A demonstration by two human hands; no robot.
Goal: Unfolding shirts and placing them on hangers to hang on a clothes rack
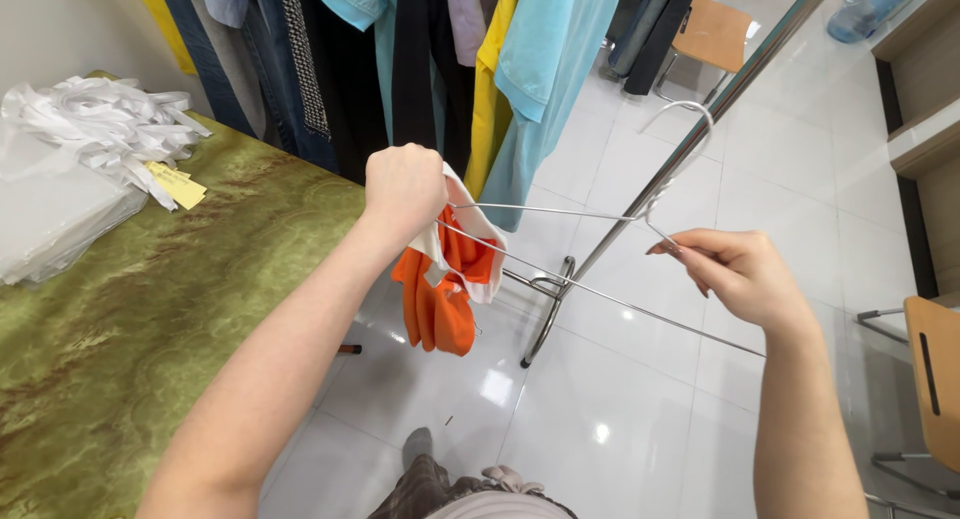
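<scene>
Left hand (404, 186): closed in a fist, its grip bunching the white collar of an orange garment (440, 304) against one end of a wire hanger (560, 216). The garment hangs below the fist, over the tiled floor (600, 399), just beside the table (170, 309).

Right hand (740, 274): fingers pinched shut on the hanger near the base of its hook, the hook pointing up toward a slanted metal rail (700, 129).

Handling, garment: soft, light, limp; it likely slides on bare wire, so the collar or shoulder seam looks the surest place to hold.

Handling, hanger: thin, light, springy wire, probably easy to bend; the neck under the hook seems the steadiest hold.

Table: green patterned cloth; carries a heap of white strips (100, 119), a yellow tag (180, 186), and a stack of clear bags (50, 214).

Behind: hanging clothes (440, 49) in blue, black, yellow and denim. Wooden chair (712, 31) farther off; another chair (935, 379) at the right edge.
</scene>
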